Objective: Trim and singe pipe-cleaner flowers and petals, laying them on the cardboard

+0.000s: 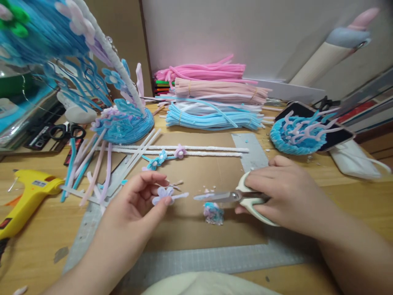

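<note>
My left hand (143,200) is closed, pinching a pale lilac pipe-cleaner flower (163,196) between thumb and fingers. A short stem end of it sticks out to the right. In my right hand (276,194) is a pair of scissors (225,197) with cream handles, its blades pointing left toward the flower but apart from it. Below the blades lies a small clump of blue and pink fuzzy trimmings (214,214). Behind my left hand, blue flowers (158,159) and a purple flower (180,151) lie beside long white stems (211,154).
Brown cardboard (221,235) covers a grey cutting mat (184,262). At left are a yellow glue gun (37,188), loose pipe cleaners and a tall blue craft piece (123,123). Pipe-cleaner bundles (211,116) lie at the back; a blue round piece (297,133) and phone (340,137) at right.
</note>
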The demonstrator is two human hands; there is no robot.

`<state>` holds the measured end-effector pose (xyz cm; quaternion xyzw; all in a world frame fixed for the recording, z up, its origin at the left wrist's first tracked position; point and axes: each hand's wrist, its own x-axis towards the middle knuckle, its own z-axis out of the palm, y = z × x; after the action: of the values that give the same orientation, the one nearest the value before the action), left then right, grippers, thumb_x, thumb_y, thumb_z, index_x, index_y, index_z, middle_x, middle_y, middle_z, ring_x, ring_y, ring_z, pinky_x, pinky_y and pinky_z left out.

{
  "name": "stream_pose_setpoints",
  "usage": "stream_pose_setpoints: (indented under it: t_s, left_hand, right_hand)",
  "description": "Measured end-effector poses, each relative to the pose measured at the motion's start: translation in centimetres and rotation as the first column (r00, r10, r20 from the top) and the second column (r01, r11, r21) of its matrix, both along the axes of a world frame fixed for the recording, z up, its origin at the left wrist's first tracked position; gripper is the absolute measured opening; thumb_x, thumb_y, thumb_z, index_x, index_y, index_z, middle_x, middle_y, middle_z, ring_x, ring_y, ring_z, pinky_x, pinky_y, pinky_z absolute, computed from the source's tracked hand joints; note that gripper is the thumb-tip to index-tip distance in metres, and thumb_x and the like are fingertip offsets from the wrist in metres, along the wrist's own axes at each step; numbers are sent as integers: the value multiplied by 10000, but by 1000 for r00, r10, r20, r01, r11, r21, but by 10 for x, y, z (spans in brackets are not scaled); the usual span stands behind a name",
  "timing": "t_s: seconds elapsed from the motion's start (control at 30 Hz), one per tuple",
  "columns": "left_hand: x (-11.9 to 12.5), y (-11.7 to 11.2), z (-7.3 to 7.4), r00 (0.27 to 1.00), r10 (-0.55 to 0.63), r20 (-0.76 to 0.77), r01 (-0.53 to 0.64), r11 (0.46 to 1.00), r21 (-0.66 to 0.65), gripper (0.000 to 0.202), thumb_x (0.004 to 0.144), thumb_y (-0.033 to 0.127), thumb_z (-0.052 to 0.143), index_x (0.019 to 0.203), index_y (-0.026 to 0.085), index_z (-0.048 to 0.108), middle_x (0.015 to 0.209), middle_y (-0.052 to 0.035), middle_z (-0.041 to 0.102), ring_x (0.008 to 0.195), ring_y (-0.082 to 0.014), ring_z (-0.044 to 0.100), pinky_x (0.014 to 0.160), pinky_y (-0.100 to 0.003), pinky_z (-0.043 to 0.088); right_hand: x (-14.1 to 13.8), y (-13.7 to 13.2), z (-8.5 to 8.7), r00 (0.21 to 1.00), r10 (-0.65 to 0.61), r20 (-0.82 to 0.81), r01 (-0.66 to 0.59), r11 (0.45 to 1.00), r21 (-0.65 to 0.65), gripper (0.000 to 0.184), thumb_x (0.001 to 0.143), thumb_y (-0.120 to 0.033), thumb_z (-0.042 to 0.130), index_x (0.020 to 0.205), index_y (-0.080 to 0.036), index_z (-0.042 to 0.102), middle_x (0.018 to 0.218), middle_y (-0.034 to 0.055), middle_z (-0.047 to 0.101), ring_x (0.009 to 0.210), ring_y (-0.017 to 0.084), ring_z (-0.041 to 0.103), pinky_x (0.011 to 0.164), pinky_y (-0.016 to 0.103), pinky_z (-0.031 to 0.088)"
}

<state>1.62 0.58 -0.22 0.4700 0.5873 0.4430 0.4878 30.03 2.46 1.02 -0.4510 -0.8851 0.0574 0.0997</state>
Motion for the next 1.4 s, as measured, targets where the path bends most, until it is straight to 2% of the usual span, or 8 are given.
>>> stream_pose_setpoints:
  t_s: [0.07,0.17,0.33,0.47,0.6,0.73,0.97,1.4]
  left_hand:
    - [2,0,1,998,25,49,-23,999,-37,237,719,231,785,934,248,686,919,17,673,869,-131,620,778,-195,505]
    - [3,0,1,998,18,65,-10,992,-125,219,696,258,797,893,229,707,848,20,666,803,-127,610,713,-193,497]
    - [-3,-1,-2,993,-99,-60,90,987,-136,236,704,312,769,907,206,711,796,1,665,662,-127,568,577,-216,464]
    - [-4,-6,-1,954,-163,-253,176,984,29,142,791,264,680,924,217,693,833,-18,684,703,-157,616,607,-255,490]
    - [-4,-9,-2,893,-172,-416,282,934,219,162,858,177,612,989,267,642,933,-17,684,847,-175,655,680,-269,515]
    - [-6,-12,-2,850,-161,-502,339,896,287,221,886,133,585,1036,295,602,940,-1,659,878,-160,650,702,-258,512]
    - [-5,-14,-2,845,-188,-501,365,887,283,248,893,126,583,1047,321,586,934,25,641,859,-134,639,695,-227,513]
    - [-2,-15,3,887,-182,-425,324,900,292,254,856,107,608,1003,313,626,918,26,660,851,-134,636,671,-204,524]
  right_hand:
    - [-3,-1,2,1000,-1,-14,1,1000,3,291,821,-441,704,702,-216,563,665,-49,632,608,147,526,679,328,247]
    - [-5,1,2,1000,0,-5,0,999,36,288,815,-439,706,729,-216,545,687,-45,618,647,159,544,682,326,245]
    - [-3,2,1,1000,-4,1,4,998,65,241,822,-378,689,735,-216,533,684,-42,603,660,166,552,685,329,244]
    - [-5,-5,4,998,17,-62,-16,1000,13,307,835,-427,694,709,-211,516,659,-48,589,633,148,542,677,323,253]
    - [-11,-11,6,998,23,-54,-24,1000,-10,296,860,-404,672,689,-207,533,636,-46,593,612,145,550,666,328,254]
    - [-13,-14,7,999,32,-26,-31,999,42,318,893,-424,623,680,-204,539,628,-36,594,600,150,542,664,334,255]
    - [-16,-15,6,999,45,18,-46,996,70,305,918,-372,557,663,-205,546,623,-30,589,586,157,518,661,337,260]
    - [-16,-13,2,999,29,25,-30,998,58,252,877,-365,617,688,-213,549,640,-28,624,598,160,548,662,329,257]
